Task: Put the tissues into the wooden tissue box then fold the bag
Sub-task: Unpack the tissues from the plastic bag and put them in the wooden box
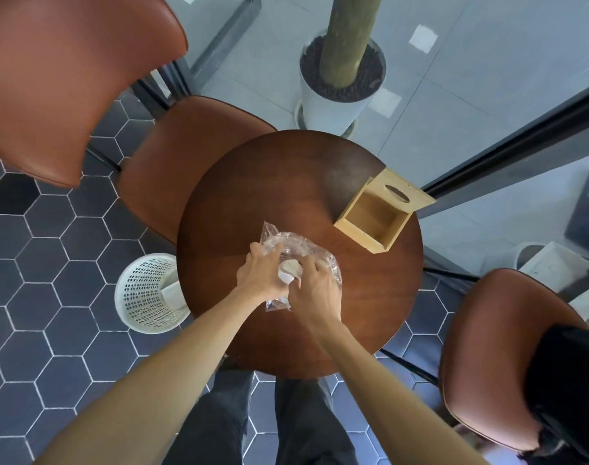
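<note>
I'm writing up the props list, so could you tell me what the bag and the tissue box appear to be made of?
The bag looks like thin clear plastic film: see-through, crinkled and glinting. The tissue box looks like pale unpainted wood, matte, with flat board walls; solid or ply, I cannot tell.

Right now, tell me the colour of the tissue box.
Pale, light-yellow wood; the wooden tissue box shows best in the head view.

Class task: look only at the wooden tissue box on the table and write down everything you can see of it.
The wooden tissue box is a pale, light-coloured square box of plain wood. It stands open and looks empty. Its lid, with an oval slot, rests against the far side, hanging past the edge of the round table. The box sits near that table's right rim. Neither hand touches it, and the plastic bag lies apart from it.
</note>
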